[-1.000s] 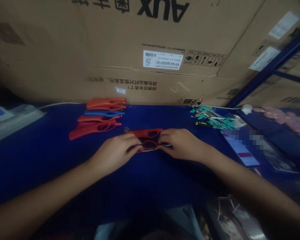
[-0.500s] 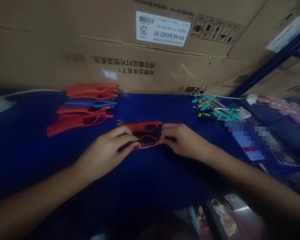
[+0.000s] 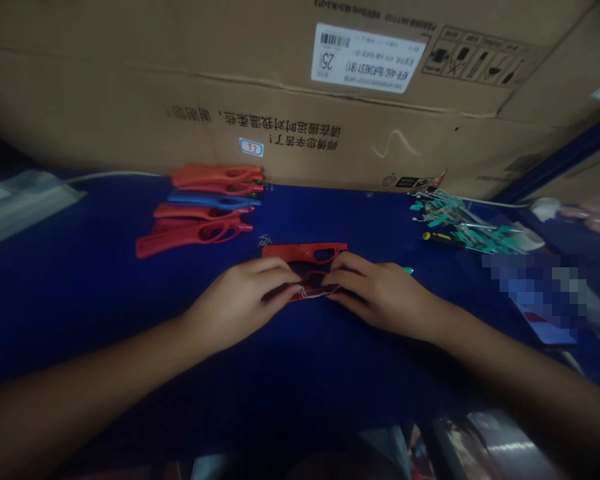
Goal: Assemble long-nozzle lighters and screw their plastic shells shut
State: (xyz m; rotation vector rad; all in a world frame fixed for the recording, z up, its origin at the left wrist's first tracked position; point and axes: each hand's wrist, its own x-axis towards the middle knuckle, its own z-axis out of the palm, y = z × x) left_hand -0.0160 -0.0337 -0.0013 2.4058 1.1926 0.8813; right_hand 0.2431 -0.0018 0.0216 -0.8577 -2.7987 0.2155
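A red plastic shell piece [image 3: 304,253] lies flat on the blue table cover [image 3: 80,300], and a second red part with a thin pale wire or spring [image 3: 314,293] sits just in front of it. My left hand [image 3: 243,300] pinches the left end of that front part with curled fingers. My right hand [image 3: 380,293] pinches its right end. Both hands rest on the cloth, and their fingertips nearly meet over the part.
A stack of red shells and one blue one [image 3: 205,210] lies at the back left. Green-handled tools and a screwdriver [image 3: 460,227] lie at the back right. A large cardboard box [image 3: 300,87] walls off the back. A clear bag [image 3: 25,200] sits far left.
My hands stay on the red part and have drawn closer together. The view has shifted, so everything sits slightly further right in the picture.
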